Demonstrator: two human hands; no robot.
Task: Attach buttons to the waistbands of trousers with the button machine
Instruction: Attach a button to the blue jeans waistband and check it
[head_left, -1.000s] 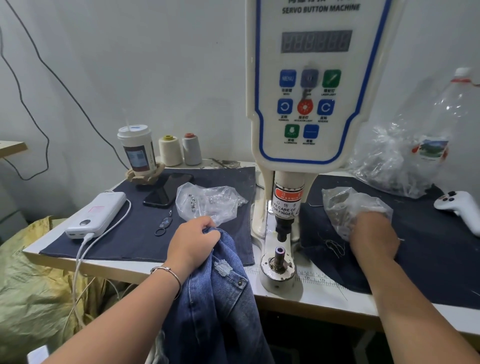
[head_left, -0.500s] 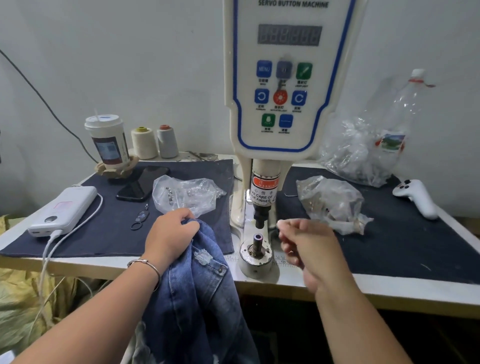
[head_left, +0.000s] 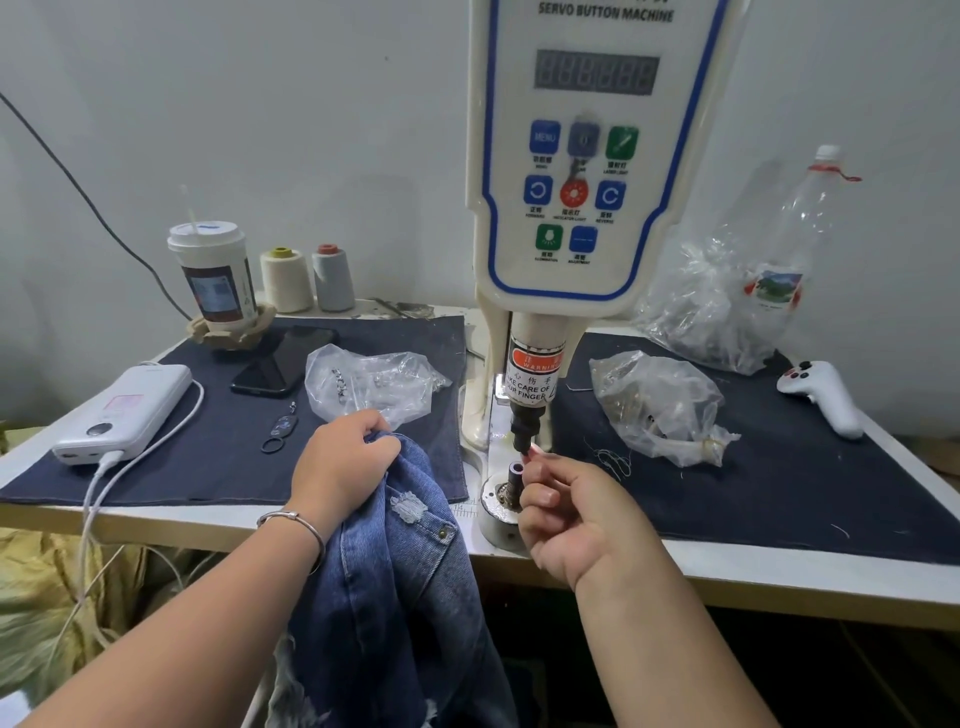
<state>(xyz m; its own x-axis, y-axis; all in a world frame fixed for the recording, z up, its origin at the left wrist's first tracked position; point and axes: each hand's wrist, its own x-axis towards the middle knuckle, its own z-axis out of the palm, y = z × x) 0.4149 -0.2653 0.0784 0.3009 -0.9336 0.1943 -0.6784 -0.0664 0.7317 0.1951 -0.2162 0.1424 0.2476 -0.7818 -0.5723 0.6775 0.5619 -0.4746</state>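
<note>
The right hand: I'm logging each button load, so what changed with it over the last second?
The right hand left the plastic bag and came to the machine's punch, fingertips pinching something small there. The left hand kept gripping the jeans.

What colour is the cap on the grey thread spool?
Reddish-orange, on the grey thread spool by the wall; head view.

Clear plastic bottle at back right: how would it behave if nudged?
The clear plastic bottle looks empty, so probably very light and apt to tip. It appears to lean in the crumpled clear plastic bag, which may cushion it. If it falls, its round body could roll.
</note>
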